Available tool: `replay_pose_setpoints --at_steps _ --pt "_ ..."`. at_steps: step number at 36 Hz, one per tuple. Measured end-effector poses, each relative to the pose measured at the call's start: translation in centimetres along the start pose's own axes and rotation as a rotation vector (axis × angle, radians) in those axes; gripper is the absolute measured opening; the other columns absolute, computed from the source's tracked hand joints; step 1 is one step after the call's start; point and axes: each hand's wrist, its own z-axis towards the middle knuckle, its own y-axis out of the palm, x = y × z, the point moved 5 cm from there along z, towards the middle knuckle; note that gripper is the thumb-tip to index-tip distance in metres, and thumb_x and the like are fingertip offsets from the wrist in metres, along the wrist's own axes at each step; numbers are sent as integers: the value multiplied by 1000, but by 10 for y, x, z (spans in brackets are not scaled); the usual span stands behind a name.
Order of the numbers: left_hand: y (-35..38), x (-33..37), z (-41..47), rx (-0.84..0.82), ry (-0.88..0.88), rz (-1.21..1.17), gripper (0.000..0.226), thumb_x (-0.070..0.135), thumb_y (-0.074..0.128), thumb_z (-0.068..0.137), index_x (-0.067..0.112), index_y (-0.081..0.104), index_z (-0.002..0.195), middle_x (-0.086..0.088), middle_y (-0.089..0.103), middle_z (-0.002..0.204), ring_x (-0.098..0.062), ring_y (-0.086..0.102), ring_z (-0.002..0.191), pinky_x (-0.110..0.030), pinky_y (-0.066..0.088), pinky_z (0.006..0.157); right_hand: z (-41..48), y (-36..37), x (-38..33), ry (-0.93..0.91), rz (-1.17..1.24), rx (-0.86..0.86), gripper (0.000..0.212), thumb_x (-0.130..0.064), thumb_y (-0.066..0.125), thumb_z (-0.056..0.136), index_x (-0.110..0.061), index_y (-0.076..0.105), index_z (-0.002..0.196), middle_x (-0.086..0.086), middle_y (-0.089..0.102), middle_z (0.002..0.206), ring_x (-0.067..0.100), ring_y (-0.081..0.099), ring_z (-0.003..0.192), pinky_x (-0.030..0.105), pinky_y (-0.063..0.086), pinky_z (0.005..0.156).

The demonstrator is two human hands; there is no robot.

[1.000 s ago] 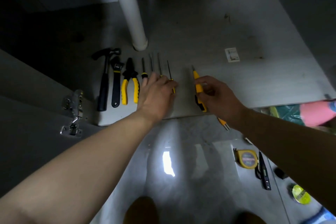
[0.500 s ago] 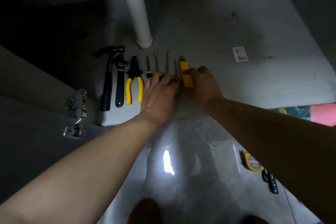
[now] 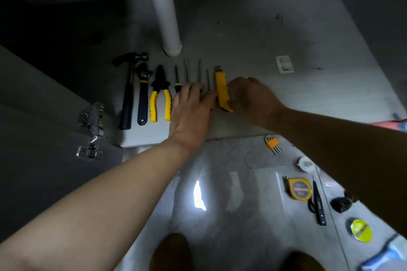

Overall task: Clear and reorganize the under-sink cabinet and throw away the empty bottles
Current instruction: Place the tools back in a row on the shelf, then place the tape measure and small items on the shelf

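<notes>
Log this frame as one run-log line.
stage: lining up tools in cabinet | left hand: resting on screwdrivers | right hand: placing utility knife

Cabinet floor point(image 3: 242, 35): hammer point(image 3: 127, 92), wrench point(image 3: 143, 94), pliers point(image 3: 160, 94), screwdrivers point(image 3: 176, 79), utility knife point(image 3: 222, 90) in a row. Tiled floor point(image 3: 231, 182): hex keys point(image 3: 273, 144), tape measure point(image 3: 299, 189).

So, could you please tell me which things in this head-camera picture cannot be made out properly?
- Screwdriver handles: in the head view, mostly hidden under the left hand; only the shafts show.
- Right hand fingertips: turned away by the yellow utility knife, so the grip is unclear.
- Tape measure label: too small to read.
- Blue object: cut off by the bottom-right edge, blurred.
- Cabinet back-left: too dark.
</notes>
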Motion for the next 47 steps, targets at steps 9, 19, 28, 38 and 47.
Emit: replay_pose_setpoints --at_steps 9,19,28,38,47 --pt "-25 86 -23 98 508 -96 19 16 65 84 17 68 103 -8 61 118 -33 54 110 -42 43 87 -91 -56 58 63 -54 -170 11 -25 65 85 -23 70 77 -5 70 75 11 65 74 21 44 71" --pt "69 145 -56 -936 689 -40 57 22 58 95 25 41 150 -8 38 148 -29 40 137 -39 40 109 -208 37 134 226 -268 -540 82 -36 71 79 -28 31 149 10 34 150 33 61 114 40 53 92" --pt "133 155 -38 -845 575 103 101 9 66 88 32 -1 161 2 -12 169 -22 -8 156 -43 24 123 -219 72 141 246 -379 -442 64 -16 58 88 -21 27 145 14 28 147 34 61 104 45 52 74" --pt "144 167 -32 -678 540 156 78 11 59 91 25 22 158 0 21 162 -28 20 149 -42 33 115 -217 78 141 200 -452 -429 62 -8 63 86 -18 31 138 11 38 130 32 65 93 43 51 64" --pt "129 140 -48 -609 550 93 50 -1 39 89 12 44 137 -6 41 143 -27 37 131 -35 46 84 -217 75 146 249 -295 -437 74 -57 64 76 -22 34 135 2 46 120 29 65 93 37 48 66"
